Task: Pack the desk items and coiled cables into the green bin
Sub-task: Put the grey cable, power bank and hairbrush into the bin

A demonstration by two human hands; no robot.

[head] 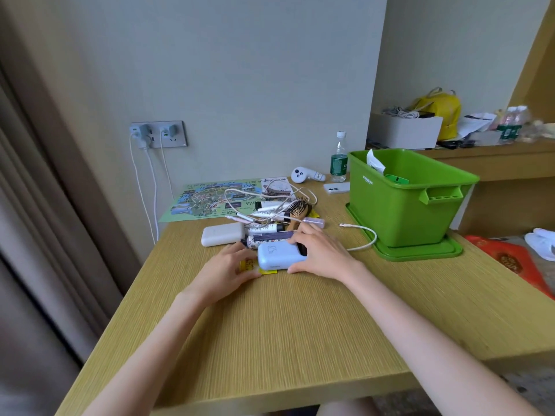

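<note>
Power bank [277, 258], pale blue, lies mid-worktop [300, 325], well apart from the green bin [402, 211] at the right edge. Right hand [321, 250] grips its right end; left hand [228, 265] rests relaxed against its left end. Lift it level, keep the trailing white cable [374, 237] from snagging, and lower it into the bin.

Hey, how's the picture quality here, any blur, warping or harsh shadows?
Head view: soft, even light, faint shadows; wide-angle warping tilts the curtain and wall at the edges; the bottles far right are smeared; the blue power bank held by the right hand and the green bin are sharp.
</note>
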